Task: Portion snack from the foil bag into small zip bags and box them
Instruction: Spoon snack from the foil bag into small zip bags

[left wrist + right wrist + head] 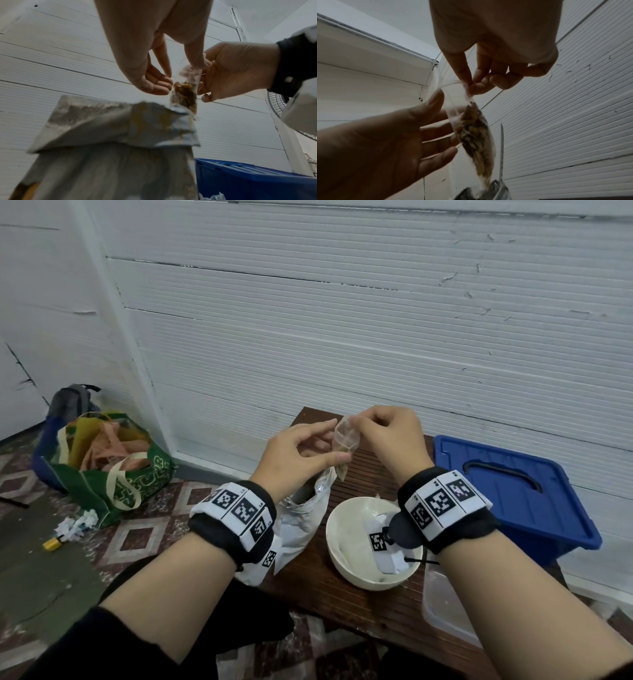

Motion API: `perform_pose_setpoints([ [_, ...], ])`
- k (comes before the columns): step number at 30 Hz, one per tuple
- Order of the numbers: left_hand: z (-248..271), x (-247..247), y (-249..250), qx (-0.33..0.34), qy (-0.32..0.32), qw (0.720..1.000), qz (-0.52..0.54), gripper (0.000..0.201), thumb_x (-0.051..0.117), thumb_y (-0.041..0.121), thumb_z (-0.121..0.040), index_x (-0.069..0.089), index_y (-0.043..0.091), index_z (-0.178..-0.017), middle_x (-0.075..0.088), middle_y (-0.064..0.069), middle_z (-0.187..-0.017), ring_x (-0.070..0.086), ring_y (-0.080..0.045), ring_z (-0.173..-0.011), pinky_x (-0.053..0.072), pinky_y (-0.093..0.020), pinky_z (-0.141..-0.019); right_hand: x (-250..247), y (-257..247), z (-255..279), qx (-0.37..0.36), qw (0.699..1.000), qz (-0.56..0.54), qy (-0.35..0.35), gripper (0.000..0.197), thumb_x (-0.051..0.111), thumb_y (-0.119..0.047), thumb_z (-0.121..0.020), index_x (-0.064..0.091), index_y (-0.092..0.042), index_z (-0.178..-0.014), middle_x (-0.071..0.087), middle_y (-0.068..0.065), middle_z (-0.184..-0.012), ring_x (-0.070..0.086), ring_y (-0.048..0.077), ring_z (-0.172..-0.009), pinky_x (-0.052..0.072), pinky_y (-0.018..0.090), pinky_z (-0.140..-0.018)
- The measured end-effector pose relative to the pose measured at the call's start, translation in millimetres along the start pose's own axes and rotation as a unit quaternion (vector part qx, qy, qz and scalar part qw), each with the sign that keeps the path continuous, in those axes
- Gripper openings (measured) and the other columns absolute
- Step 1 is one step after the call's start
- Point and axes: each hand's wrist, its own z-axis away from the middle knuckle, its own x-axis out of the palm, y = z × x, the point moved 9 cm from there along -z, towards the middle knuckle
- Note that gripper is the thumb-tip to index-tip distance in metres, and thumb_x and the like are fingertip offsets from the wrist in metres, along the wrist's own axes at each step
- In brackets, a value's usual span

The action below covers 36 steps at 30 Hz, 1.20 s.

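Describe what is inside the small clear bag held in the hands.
The small clear bag holds brown snack pieces in its lower half; its upper half looks empty. Fingers cover its top edge.

One foil bag, one filled zip bag, one bowl, two boxes.

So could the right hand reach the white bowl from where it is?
Probably yes. The right hand pinches the small clear zip bag just above the round white bowl, with nothing between them, but it would need to let go of the bag first.
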Motion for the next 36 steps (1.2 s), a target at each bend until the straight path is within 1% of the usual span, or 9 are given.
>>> perform_pose_setpoints([
  [4, 1, 4, -2, -0.020, -0.001, 1.000, 0.016, 0.058, 0.085, 0.016, -0.066, 0.065, 0.015, -0.121, 0.069, -0.005, -0.109, 0.066, -0.013, -0.096, 0.052, -0.016, -0.082, -20, -4, 2, 0.004, 0.999, -0.023, 0.025, 0.017, 0.067, -0.022, -0.081, 0.072, -0.017, -0.066, 0.072, -0.002, -0.072, 0.067, 0.016, -0.081, 0.051, 0.045, -0.088],
  [8, 5, 18, -2, -0.027, -0.017, 0.999, 0.012, 0.057, 0.083, 0.034, -0.060, 0.065, 0.024, -0.113, 0.068, 0.005, -0.106, 0.066, -0.008, -0.094, 0.053, -0.018, -0.085, -44, -1, 8, 0.010, 0.998, -0.045, 0.046, 0.016, 0.067, -0.016, -0.082, 0.074, -0.005, -0.073, 0.073, 0.008, -0.082, 0.067, 0.022, -0.088, 0.051, 0.039, -0.085],
  [10, 7, 28, -1, -0.022, -0.024, 0.999, 0.012, 0.053, 0.083, 0.033, -0.063, 0.065, 0.022, -0.112, 0.068, 0.005, -0.106, 0.066, -0.007, -0.092, 0.052, -0.016, -0.083, -60, 7, 13, 0.016, 0.997, -0.050, 0.061, 0.016, 0.066, -0.015, -0.082, 0.073, -0.002, -0.075, 0.073, 0.011, -0.083, 0.067, 0.023, -0.088, 0.051, 0.036, -0.083],
  [14, 12, 49, -3, -0.012, -0.042, 0.999, 0.011, 0.033, 0.078, 0.019, -0.078, 0.066, 0.017, -0.109, 0.068, 0.001, -0.102, 0.064, -0.002, -0.086, 0.049, -0.010, -0.077, -88, 36, 29, 0.044, 0.996, -0.028, 0.069, 0.019, 0.066, -0.013, -0.083, 0.070, -0.001, -0.068, 0.064, 0.013, -0.069, 0.055, 0.019, -0.066, 0.044, 0.030, -0.064],
  [18, 16, 75, -18, -0.022, -0.075, 0.997, -0.013, 0.017, 0.073, 0.022, -0.084, 0.065, 0.029, -0.097, 0.069, 0.004, -0.098, 0.066, -0.008, -0.091, 0.051, -0.016, -0.082, -109, 79, 53, 0.092, 0.992, 0.032, 0.074, 0.023, 0.066, -0.011, -0.081, 0.067, 0.009, -0.070, 0.060, 0.008, -0.062, 0.051, 0.014, -0.061, 0.042, 0.027, -0.060],
  [22, 24, 96, -43, -0.054, -0.108, 0.991, -0.056, 0.012, 0.070, 0.027, -0.086, 0.065, 0.032, -0.095, 0.069, 0.010, -0.096, 0.064, -0.007, -0.091, 0.051, -0.018, -0.084, -119, 125, 81, 0.156, 0.978, 0.122, 0.064, 0.026, 0.065, -0.013, -0.082, 0.066, 0.009, -0.068, 0.061, -0.002, -0.057, 0.049, 0.010, -0.053, 0.038, 0.014, -0.046],
  [26, 31, 107, -70, -0.085, -0.132, 0.981, -0.110, 0.012, 0.067, 0.033, -0.088, 0.066, 0.029, -0.099, 0.067, 0.015, -0.099, 0.061, -0.003, -0.094, 0.048, -0.017, -0.085, -116, 171, 100, 0.246, 0.954, 0.167, 0.035, 0.025, 0.066, -0.023, -0.083, 0.069, -0.016, -0.059, 0.069, 0.002, -0.072, 0.063, 0.018, -0.074, 0.050, 0.030, -0.069],
  [28, 33, 111, -80, -0.096, -0.137, 0.978, -0.121, 0.012, 0.066, 0.032, -0.089, 0.066, 0.027, -0.100, 0.066, 0.014, -0.100, 0.060, -0.005, -0.096, 0.047, -0.018, -0.086, -112, 187, 106, 0.272, 0.945, 0.180, 0.020, 0.025, 0.066, -0.027, -0.082, 0.068, -0.021, -0.058, 0.070, 0.000, -0.075, 0.064, 0.021, -0.082, 0.052, 0.038, -0.082],
  [36, 40, 119, -96, -0.118, -0.153, 0.969, -0.156, 0.009, 0.066, 0.028, -0.090, 0.066, 0.027, -0.099, 0.065, 0.014, -0.096, 0.059, -0.006, -0.093, 0.044, -0.014, -0.083, -91, 211, 114, 0.307, 0.930, 0.200, -0.035, 0.025, 0.064, -0.024, -0.085, 0.065, -0.025, -0.059, 0.069, 0.003, -0.083, 0.063, 0.022, -0.086, 0.052, 0.040, -0.087],
])
